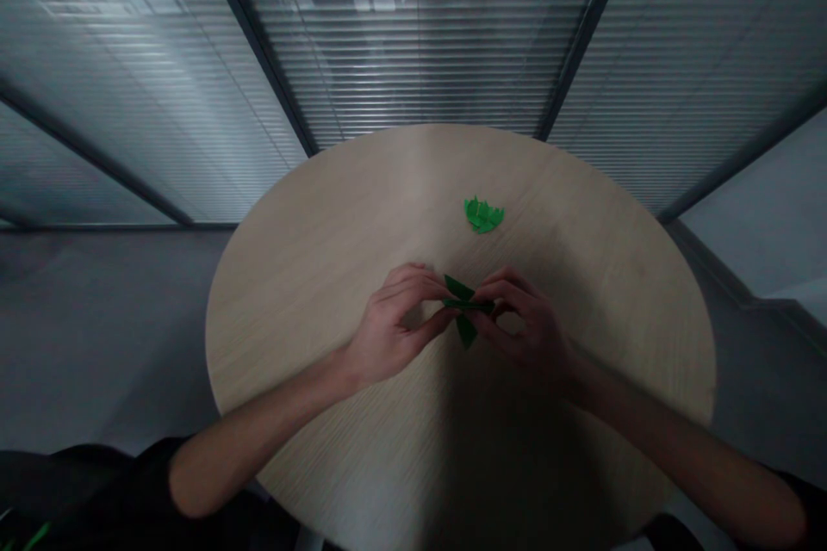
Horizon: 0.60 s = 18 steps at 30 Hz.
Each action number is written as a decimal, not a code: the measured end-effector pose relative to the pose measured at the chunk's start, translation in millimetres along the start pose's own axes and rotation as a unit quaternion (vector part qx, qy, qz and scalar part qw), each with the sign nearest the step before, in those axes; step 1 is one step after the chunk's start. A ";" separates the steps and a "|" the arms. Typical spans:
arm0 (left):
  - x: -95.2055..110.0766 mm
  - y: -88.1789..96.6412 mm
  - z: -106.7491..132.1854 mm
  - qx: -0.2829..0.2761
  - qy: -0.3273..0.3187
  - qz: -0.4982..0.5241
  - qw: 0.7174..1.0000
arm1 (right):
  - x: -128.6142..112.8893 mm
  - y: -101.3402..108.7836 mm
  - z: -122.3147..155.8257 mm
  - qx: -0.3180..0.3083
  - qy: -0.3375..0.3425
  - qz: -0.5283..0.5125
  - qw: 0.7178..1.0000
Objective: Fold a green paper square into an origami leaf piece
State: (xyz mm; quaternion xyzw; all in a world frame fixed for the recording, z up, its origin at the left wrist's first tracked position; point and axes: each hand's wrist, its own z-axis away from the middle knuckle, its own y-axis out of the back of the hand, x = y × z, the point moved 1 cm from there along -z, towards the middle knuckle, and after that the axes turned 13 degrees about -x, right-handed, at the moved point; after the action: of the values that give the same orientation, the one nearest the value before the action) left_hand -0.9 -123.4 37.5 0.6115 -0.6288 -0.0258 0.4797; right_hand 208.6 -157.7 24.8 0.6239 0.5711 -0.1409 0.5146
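Between my two hands is a dark green piece of folded paper (466,331), with pointed flaps sticking out above and below a narrow, layered middle. My left hand (404,318) pinches its left end between thumb and fingers. On the other side, my right hand (526,323) grips the right end the same way, fingers curled and in shadow. The fingertips of both hands almost meet at the paper and hide part of its ends. Farther back on the table lies a brighter green piece (483,215) with a jagged, spiky upper edge, touched by neither hand.
A round wooden table (310,232) stands beneath my forearms, its curved far edge close to a glass partition with blinds (419,77). Dark frame posts divide the glass. Grey floor (96,318) shows at the left, and a pale wall at the right.
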 end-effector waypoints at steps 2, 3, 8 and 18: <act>0.3 0.1 -0.5 0.004 -0.006 -0.002 1.000 | -0.8 0.5 -0.3 -0.002 0.000 0.003 1.000; 0.5 0.0 -0.7 0.007 -0.009 -0.002 1.000 | -1.1 0.8 -0.5 -0.001 0.001 0.007 1.000; 2.3 -0.7 -0.3 0.002 0.004 0.025 1.000 | -1.2 1.1 -1.3 -0.002 0.008 0.010 1.000; 6.6 -0.9 -0.8 -0.008 0.039 0.069 0.997 | -0.2 0.4 -0.2 -0.008 -0.004 0.012 1.000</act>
State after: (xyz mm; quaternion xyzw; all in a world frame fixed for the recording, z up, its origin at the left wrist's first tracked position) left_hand 1.7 -128.5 41.2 0.5629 -0.6503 0.0258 0.5095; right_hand 208.9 -157.6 25.2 0.6258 0.5629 -0.1325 0.5234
